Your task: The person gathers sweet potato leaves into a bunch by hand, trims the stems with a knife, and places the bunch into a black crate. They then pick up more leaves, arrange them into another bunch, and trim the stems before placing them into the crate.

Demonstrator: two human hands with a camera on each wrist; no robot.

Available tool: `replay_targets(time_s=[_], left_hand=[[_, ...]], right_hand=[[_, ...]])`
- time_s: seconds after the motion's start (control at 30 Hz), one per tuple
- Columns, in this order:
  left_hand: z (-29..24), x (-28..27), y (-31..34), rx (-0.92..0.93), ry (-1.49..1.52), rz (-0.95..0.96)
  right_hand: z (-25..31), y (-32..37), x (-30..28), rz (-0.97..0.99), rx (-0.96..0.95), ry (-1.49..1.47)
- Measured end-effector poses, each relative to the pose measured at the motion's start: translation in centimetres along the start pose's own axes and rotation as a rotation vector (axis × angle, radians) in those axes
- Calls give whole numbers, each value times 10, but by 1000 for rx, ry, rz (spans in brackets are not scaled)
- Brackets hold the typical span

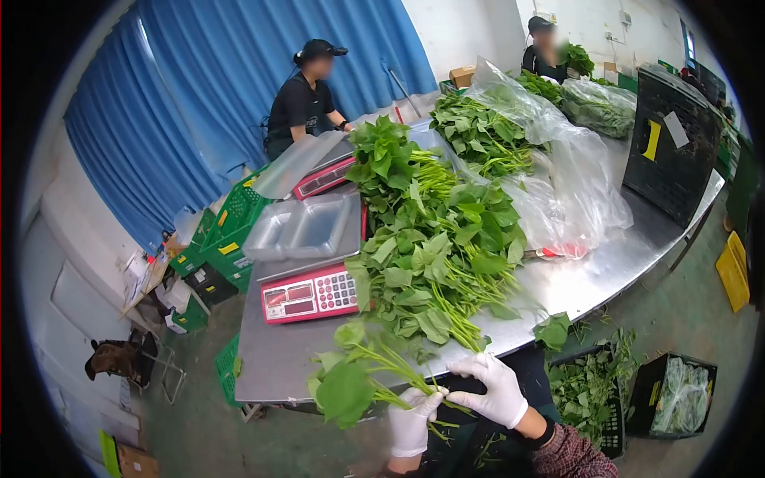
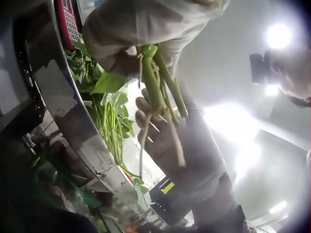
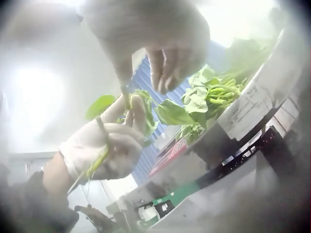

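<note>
A small bunch of leafy green stems (image 1: pixel 396 362) is in my gloved left hand (image 1: pixel 410 422), gripped between thumb and fingers. Its broad leaves point towards the table and the cut ends stick out below. In the left wrist view, several bare stem ends (image 2: pixel 155 92) hang beneath that glove, some thin and pale. Close beside them is my gloved right hand (image 1: pixel 494 392), thumb at the stems and the other fingers loosely bent, with a gap between. The right wrist view shows its thumb tip meeting a stem just above the left fingertips.
A large heap of leafy greens (image 1: pixel 430 247) covers the metal table (image 1: pixel 550 299) ahead. To its left stands a red scale (image 1: pixel 311 295) with clear plastic trays (image 1: pixel 299 227) on top. A black crate (image 1: pixel 669 147) and plastic bags (image 1: pixel 558 191) lie right. Floor crates hold greens (image 1: pixel 586 390).
</note>
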State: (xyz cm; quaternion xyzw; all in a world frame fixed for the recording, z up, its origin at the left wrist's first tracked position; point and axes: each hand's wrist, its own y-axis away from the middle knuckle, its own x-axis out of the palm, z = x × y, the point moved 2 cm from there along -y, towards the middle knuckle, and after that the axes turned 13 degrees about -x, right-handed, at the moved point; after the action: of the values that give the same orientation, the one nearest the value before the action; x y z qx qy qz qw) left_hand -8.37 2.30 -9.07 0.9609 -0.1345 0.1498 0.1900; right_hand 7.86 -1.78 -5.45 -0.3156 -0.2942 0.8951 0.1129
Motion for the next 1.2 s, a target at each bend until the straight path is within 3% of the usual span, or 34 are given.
replay_targets(time_s=[0.07, 0.1, 0.2, 0.23, 0.37, 0.43, 0.47, 0.53, 0.6, 0.67, 0.77, 0.8, 0.83, 0.87, 0.93, 1.0, 1.07, 1.2], left_hand=[[3, 4, 1, -42, -39, 137], [4, 7, 2, -54, -20, 169], [6, 1, -2, -76, -172, 81], [4, 3, -1, -40, -142, 77], [-3, 8, -7, -45, 143, 57], [-4, 17, -6, -74, 185, 41], [-5, 20, -6, -108, 221, 27], [-20, 6, -23, -28, 382, -34], [-33, -2, -29, 88, 343, -13], [-36, 2, -20, 65, 297, 25], [-25, 19, -11, 19, -33, 60], [-22, 25, -8, -4, -71, 128], [-21, 29, -4, -29, -117, 148], [-20, 34, -2, -52, -157, 168], [-10, 26, -3, -59, -218, 198], [-9, 23, -4, -49, -278, 208], [-14, 21, -2, -99, -329, 161], [-1, 20, -7, -95, -96, 225]], right_hand=[[3, -4, 5, 14, 79, -298], [-5, 1, 15, -16, -32, -363], [-15, 7, 19, -96, 125, -586], [-10, 4, 13, -134, 181, -559], [-11, 15, 2, -89, 57, -517], [6, 11, -19, -46, -104, -222], [10, 10, -30, -28, -98, -168], [21, 12, -61, -218, -57, -77], [18, 39, -93, -508, -5, 2], [25, 43, -110, -1423, -199, -595], [34, 13, -94, -1284, -224, -751], [29, 8, -74, -1009, 257, -244], [13, 12, -66, -430, 84, 18], [7, -2, -52, -126, -81, -53], [7, -12, -21, -54, -32, -94], [1, -13, -13, -69, -119, -46], [-5, -4, -6, -69, -6, -175], [-1, 1, -6, -161, -100, -161]])
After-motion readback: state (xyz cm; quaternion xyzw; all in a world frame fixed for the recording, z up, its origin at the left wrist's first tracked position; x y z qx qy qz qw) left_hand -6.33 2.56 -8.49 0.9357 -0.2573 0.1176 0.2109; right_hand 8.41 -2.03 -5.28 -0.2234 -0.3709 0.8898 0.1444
